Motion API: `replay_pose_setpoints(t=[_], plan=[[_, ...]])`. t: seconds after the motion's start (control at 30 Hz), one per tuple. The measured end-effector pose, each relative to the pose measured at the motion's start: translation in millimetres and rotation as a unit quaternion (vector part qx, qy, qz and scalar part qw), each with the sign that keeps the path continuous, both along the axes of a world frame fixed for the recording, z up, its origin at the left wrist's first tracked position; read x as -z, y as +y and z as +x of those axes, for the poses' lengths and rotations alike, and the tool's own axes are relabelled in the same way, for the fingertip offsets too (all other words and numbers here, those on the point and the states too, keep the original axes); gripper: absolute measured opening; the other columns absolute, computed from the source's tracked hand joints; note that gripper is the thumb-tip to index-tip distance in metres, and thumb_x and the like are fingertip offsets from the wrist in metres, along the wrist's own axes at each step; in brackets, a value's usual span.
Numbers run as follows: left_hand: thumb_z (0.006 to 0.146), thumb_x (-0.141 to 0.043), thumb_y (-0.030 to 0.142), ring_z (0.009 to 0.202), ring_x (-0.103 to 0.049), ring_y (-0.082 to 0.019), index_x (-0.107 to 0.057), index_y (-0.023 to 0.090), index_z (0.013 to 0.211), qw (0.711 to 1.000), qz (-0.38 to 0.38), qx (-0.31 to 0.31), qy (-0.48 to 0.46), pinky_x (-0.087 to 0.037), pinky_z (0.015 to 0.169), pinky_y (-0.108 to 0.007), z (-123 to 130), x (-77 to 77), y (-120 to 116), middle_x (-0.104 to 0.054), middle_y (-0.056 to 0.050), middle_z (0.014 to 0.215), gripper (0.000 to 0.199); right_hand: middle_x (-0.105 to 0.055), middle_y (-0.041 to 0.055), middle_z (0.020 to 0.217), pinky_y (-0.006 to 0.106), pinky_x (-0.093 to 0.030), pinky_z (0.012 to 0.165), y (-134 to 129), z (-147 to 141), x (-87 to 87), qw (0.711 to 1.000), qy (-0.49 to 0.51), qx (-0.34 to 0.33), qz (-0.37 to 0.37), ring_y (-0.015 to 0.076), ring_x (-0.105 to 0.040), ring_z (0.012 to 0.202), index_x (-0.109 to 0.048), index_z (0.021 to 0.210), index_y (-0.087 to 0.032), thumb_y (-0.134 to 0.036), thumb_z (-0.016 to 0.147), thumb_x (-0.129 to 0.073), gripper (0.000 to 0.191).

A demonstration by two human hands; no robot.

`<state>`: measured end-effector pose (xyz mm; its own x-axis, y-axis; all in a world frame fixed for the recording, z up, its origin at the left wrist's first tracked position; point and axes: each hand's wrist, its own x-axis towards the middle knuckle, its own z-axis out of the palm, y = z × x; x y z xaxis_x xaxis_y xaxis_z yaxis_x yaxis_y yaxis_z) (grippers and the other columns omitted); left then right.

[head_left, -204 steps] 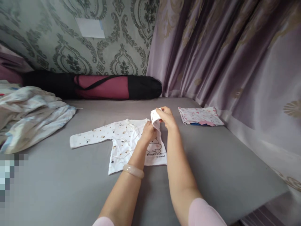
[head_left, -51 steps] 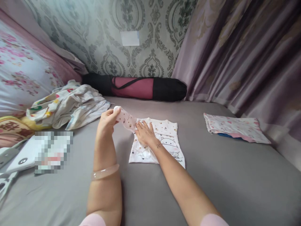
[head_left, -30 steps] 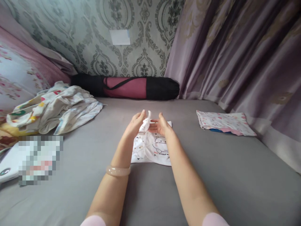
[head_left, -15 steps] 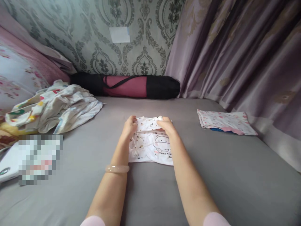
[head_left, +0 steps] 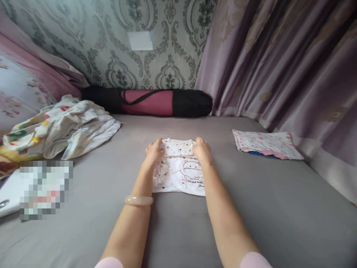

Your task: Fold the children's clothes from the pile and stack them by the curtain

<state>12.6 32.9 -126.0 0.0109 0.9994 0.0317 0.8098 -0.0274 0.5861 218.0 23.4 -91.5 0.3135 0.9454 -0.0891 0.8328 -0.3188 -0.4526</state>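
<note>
A small white baby shirt [head_left: 178,175] with tiny prints and an outlined cartoon animal lies on the grey bed sheet in front of me. Its far part is folded over into a band, with the neckline along the far edge. My left hand [head_left: 154,150] is at the left end of this band, its fingers curled onto the fabric. At the right end my right hand [head_left: 202,149] holds the edge in the same way, fingers bent and partly hidden. The right forearm covers part of the shirt's right side.
Crumpled printed clothes [head_left: 75,124] lie in a heap at left, near a white object [head_left: 11,190] and a blurred-out item. A folded printed cloth [head_left: 267,144] rests at right. Along the wall lies a long black and maroon bag [head_left: 147,102]; curtains [head_left: 251,56] hang at right.
My right hand has shifted slightly outward, its thumb off the top of the folded band. The neckline edge now shows more fully and the band lies flatter.
</note>
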Motion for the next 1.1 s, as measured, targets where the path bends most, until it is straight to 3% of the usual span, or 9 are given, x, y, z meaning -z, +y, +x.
replay_pose_setpoints(t=[0.07, 0.17, 0.23, 0.3, 0.4, 0.5, 0.7, 0.97, 1.1], plan=[[0.081, -0.043, 0.015, 0.127, -0.051, -0.029, -0.054, 0.020, 0.133, 0.998, 0.047, -0.024, -0.035, -0.037, 0.107, -0.045, 4, -2.9, 1, -0.062, -0.012, 0.133, 0.053, -0.063, 0.0210, 0.122, 0.041, -0.044, 0.096, -2, -12, -4.3, 0.999, -0.033, -0.020, 0.035, 0.0301, -0.057, 0.118, -0.059, 0.125, -0.013, -0.004, 0.089, -0.038, 0.043], [0.088, -0.037, 0.017, 0.121, -0.058, -0.025, -0.058, 0.015, 0.127, 0.991, 0.090, -0.013, -0.099, -0.041, 0.104, -0.036, 15, -5.6, 2, -0.065, -0.014, 0.127, 0.045, -0.053, 0.0162, 0.141, 0.038, -0.031, 0.112, -2, -39, 3.8, 0.975, -0.039, -0.188, 0.112, 0.0245, -0.042, 0.135, -0.053, 0.135, -0.012, -0.007, 0.093, -0.031, 0.048], [0.091, -0.036, 0.022, 0.120, -0.059, -0.026, -0.056, 0.014, 0.129, 0.989, 0.083, 0.010, -0.123, -0.042, 0.103, -0.036, 24, -3.4, 3, -0.066, -0.016, 0.125, 0.043, -0.040, 0.0144, 0.153, 0.037, -0.018, 0.119, -3, -56, 16.4, 0.950, -0.041, -0.290, 0.108, 0.0228, -0.029, 0.144, -0.042, 0.145, -0.008, -0.013, 0.094, -0.034, 0.052], [0.095, -0.035, 0.032, 0.122, -0.058, -0.028, -0.053, 0.013, 0.132, 0.991, 0.055, 0.009, -0.125, -0.042, 0.103, -0.039, 30, 1.8, 3, -0.064, -0.018, 0.127, 0.045, -0.029, 0.0148, 0.159, 0.039, -0.012, 0.121, -4, -68, 30.2, 0.942, -0.051, -0.324, 0.070, 0.0251, -0.020, 0.148, -0.031, 0.151, -0.004, -0.020, 0.094, -0.038, 0.060], [0.098, -0.027, 0.043, 0.131, -0.050, -0.030, -0.046, 0.008, 0.138, 0.996, 0.012, 0.015, -0.093, -0.035, 0.109, -0.043, 34, 11.1, 5, -0.054, -0.023, 0.139, 0.056, -0.021, 0.0128, 0.162, 0.041, -0.011, 0.121, -4, -73, 45.3, 0.943, -0.064, -0.326, 0.023, 0.0266, -0.014, 0.150, -0.020, 0.155, -0.007, -0.028, 0.093, -0.041, 0.069], [0.100, -0.018, 0.041, 0.142, -0.036, -0.029, -0.041, 0.007, 0.142, 0.998, -0.004, 0.048, -0.033, -0.023, 0.116, -0.045, 35, 17.5, 5, -0.044, -0.022, 0.148, 0.059, -0.016, 0.0109, 0.163, 0.039, -0.008, 0.121, -4, -68, 50.6, 0.943, -0.075, -0.325, 0.015, 0.0245, -0.010, 0.150, -0.015, 0.156, -0.009, -0.030, 0.092, -0.042, 0.073], [0.099, -0.025, 0.031, 0.147, -0.026, -0.030, -0.044, 0.014, 0.144, 0.991, -0.004, 0.089, 0.102, -0.018, 0.117, -0.053, 31, 21.2, -2, -0.034, -0.017, 0.156, 0.051, -0.020, 0.0148, 0.161, 0.040, -0.006, 0.121, -5, -53, 48.4, 0.970, -0.078, -0.231, 0.002, 0.0247, -0.013, 0.150, -0.024, 0.153, -0.001, -0.032, 0.099, -0.020, 0.062], [0.099, -0.023, 0.036, 0.149, -0.019, -0.030, -0.033, 0.004, 0.150, 0.988, -0.004, 0.040, 0.148, -0.017, 0.120, -0.048, 35, 21.6, -10, -0.026, -0.019, 0.158, 0.061, -0.016, 0.0181, 0.161, 0.047, -0.002, 0.120, -7, -44, 47.9, 0.984, -0.107, -0.144, -0.020, 0.0282, -0.006, 0.150, -0.020, 0.152, 0.004, -0.039, 0.099, -0.018, 0.069], [0.097, -0.026, 0.042, 0.149, -0.016, -0.033, -0.031, 0.002, 0.150, 0.991, -0.013, 0.017, 0.131, -0.017, 0.120, -0.048, 34, 21.6, -11, -0.024, -0.019, 0.159, 0.067, -0.014, 0.0165, 0.162, 0.048, -0.002, 0.120, -8, -28, 48.3, 0.981, -0.125, -0.148, -0.021, 0.0300, -0.006, 0.150, -0.019, 0.153, 0.002, -0.040, 0.099, -0.020, 0.068]])
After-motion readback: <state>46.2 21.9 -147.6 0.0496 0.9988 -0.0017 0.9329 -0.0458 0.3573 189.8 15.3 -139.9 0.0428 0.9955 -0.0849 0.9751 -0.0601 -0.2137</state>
